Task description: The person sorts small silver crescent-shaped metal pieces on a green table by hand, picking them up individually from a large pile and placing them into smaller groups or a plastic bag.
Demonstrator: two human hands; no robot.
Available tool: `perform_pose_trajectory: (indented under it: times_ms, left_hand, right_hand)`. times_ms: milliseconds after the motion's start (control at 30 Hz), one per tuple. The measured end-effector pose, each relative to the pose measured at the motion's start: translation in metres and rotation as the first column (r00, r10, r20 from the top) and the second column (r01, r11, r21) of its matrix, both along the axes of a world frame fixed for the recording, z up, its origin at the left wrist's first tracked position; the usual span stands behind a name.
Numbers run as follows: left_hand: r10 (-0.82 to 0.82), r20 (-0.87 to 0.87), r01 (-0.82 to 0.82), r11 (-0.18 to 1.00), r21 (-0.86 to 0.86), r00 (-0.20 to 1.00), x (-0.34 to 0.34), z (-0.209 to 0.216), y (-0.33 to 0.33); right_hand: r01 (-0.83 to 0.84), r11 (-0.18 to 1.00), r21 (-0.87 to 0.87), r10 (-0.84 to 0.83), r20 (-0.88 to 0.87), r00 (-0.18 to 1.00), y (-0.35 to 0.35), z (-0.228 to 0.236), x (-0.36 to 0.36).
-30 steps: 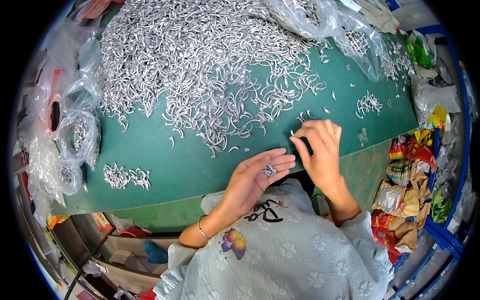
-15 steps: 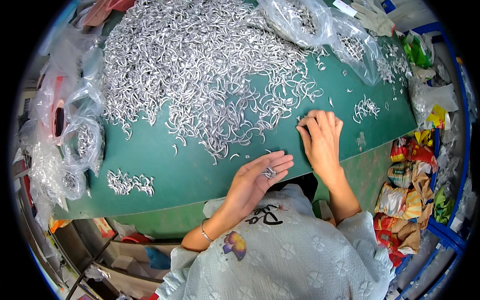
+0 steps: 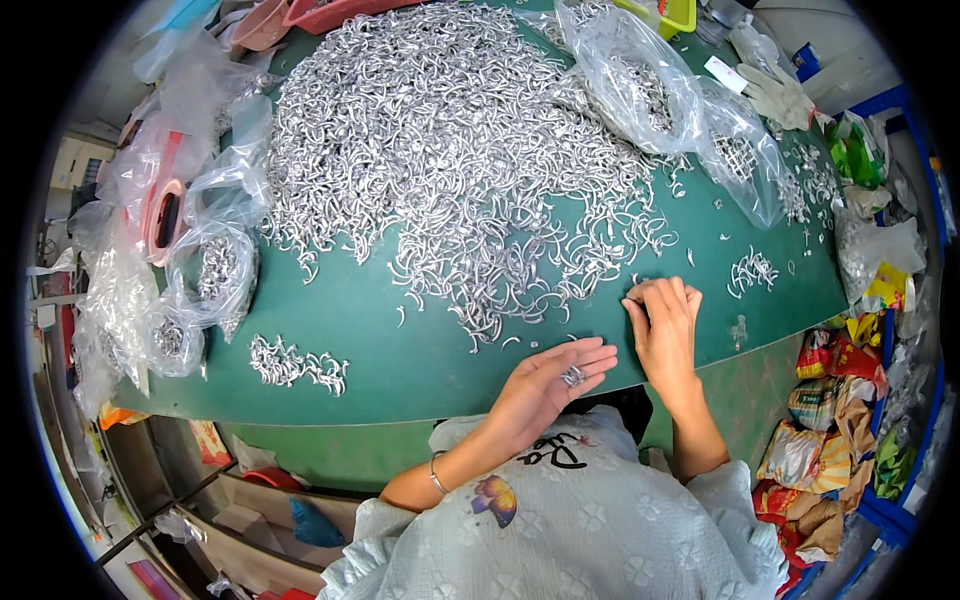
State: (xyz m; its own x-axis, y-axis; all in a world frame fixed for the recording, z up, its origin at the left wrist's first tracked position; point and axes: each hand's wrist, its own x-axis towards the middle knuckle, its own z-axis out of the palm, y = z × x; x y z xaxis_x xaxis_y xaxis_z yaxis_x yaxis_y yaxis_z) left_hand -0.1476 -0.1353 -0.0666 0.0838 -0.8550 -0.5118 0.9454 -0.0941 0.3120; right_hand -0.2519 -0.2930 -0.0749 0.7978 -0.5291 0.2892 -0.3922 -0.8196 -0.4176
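My left hand (image 3: 548, 388) is palm up near the table's front edge, fingers stretched out, with a few small curved silvery metal pieces (image 3: 572, 376) cradled in it. To its right, my right hand (image 3: 665, 325) points down at the tabletop with fingertips bent together. Whatever is between those fingertips is hidden. Beyond both hands spreads a big heap of the same curved metal pieces (image 3: 420, 150), thinning out toward me. A few strays lie just past my left fingertips.
The green table (image 3: 420, 385) also carries a small left pile (image 3: 290, 365) and a small right pile (image 3: 752, 272) of pieces. Clear plastic bags (image 3: 630, 80) with pieces lie at the far right, more bags (image 3: 215, 270) at left. Shelving with packages (image 3: 805, 455) stands at right.
The whole view has shifted, so the table and heap sit lower and further right, and baskets show at the far edge. Both hands keep nearly the same pose.
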Motion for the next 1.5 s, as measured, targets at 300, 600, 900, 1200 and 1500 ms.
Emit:
perform_pose_trajectory:
  times_ms: [300, 600, 900, 1200, 1500]
  left_hand:
    - [0.136, -0.035, -0.136, 0.991, 0.008, 0.99, -0.008, -0.009, -0.004]
    - [-0.119, -0.008, 0.117, 0.985, -0.13, 0.993, -0.007, -0.016, 0.007]
    - [0.045, 0.108, -0.043, 0.999, -0.021, 0.993, 0.0, -0.007, 0.007]
    - [0.248, 0.19, -0.245, 0.969, -0.037, 0.95, 0.008, -0.011, 0.017]
    - [0.051, -0.113, -0.063, 0.992, -0.106, 0.992, -0.004, -0.016, 0.013]
  right_hand:
    - [-0.396, 0.653, 0.646, 0.278, 0.282, 0.918, 0.02, 0.014, 0.004]
    - [-0.208, 0.978, 0.017, 0.208, -0.002, 0.978, -0.014, 0.004, 0.042]
    - [-0.127, 0.447, 0.886, -0.118, 0.199, 0.973, -0.049, 0.01, 0.023]
    - [-0.069, 0.975, 0.21, 0.049, 0.097, 0.994, -0.039, 0.025, -0.003]
    - [-0.071, 0.996, 0.046, 0.073, -0.044, 0.996, -0.004, 0.014, -0.003]
